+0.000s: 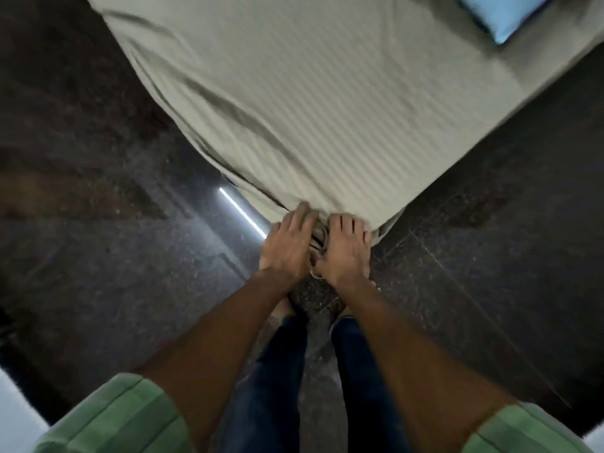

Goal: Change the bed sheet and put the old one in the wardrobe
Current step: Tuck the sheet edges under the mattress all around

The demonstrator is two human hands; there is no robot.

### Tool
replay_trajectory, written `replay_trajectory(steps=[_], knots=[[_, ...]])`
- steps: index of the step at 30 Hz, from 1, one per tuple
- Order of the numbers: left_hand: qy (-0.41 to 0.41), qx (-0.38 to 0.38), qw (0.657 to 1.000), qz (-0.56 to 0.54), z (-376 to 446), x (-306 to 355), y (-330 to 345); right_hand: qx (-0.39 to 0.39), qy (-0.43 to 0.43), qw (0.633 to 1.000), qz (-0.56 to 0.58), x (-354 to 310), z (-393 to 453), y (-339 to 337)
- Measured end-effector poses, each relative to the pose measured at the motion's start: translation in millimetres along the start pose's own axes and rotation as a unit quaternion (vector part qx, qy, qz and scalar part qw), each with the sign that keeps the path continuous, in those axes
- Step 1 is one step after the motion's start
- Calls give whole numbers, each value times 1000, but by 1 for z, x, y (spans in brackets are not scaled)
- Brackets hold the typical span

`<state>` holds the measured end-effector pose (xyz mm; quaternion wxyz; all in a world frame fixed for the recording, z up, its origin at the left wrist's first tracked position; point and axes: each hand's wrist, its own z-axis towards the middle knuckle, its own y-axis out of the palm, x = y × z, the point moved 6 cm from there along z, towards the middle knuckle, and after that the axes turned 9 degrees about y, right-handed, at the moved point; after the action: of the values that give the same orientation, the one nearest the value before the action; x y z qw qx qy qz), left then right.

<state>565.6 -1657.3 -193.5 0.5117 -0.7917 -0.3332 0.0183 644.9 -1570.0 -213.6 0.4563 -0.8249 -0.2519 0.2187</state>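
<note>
A pale grey-green striped bed sheet (pixel 310 103) covers the mattress, whose near corner points toward me. At that corner the sheet is bunched into folds between my hands. My left hand (pixel 289 245) lies over the left side of the corner with its fingers curled into the bunched fabric. My right hand (pixel 346 248) grips the fabric on the right side of the same corner. The fingertips of both hands are partly hidden in the cloth.
A light blue pillow (pixel 503 14) lies at the bed's far right. Dark speckled stone floor (pixel 114 250) surrounds the bed on both sides, with a bright light reflection (pixel 242 212) left of the corner. My legs in dark jeans stand right at the corner.
</note>
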Motion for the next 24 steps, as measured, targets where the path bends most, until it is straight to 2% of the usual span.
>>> replay_trajectory(steps=[3, 7, 10, 16, 20, 24], knots=[[-2, 65, 997, 41, 11, -17, 25, 77, -40, 996, -3, -1, 5, 24], [53, 194, 977, 69, 13, -35, 48, 141, -89, 979, 119, 4, 9, 35], [70, 193, 977, 55, 10, -38, 76, 145, -131, 964, 178, 14, 3, 41], [-9, 152, 988, -33, -12, 1, 113, 112, -167, 974, 99, 48, -19, 51], [-16, 195, 977, -80, -17, 13, 101, 117, -151, 978, 77, 49, -15, 55], [-61, 234, 962, -129, -2, 3, 89, 122, -159, 967, 158, 35, -26, 63]])
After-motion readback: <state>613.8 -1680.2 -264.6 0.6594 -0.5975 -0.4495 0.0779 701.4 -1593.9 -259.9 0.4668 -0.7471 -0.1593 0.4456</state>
